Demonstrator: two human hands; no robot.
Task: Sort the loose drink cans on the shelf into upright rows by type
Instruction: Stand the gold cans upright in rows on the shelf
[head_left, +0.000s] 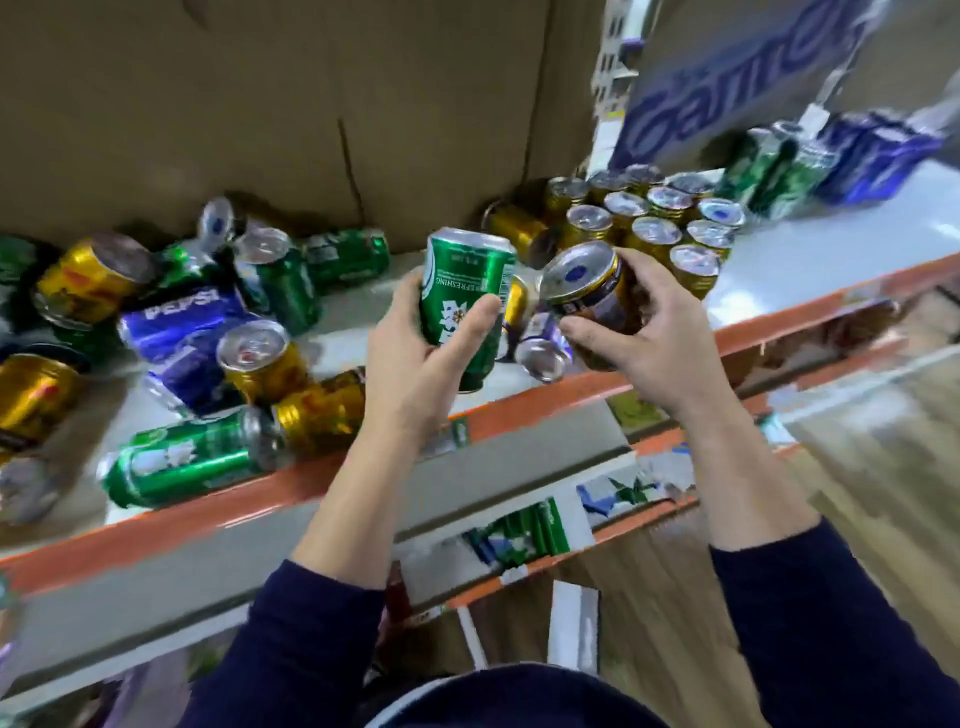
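L hand (415, 353) wraps a green can (465, 306), upside down, above shelf (810, 270) front edge. R hand (639, 332) grips a gold can (592, 291), tilted, at its 3 o'clock. Upright gold cans row (670, 223) at 1 o'clock; loose cans pile (208, 332) at 9.

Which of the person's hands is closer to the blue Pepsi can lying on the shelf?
Left. The left hand, holding a green can, is just right of the Pepsi can; the right hand is farther right.
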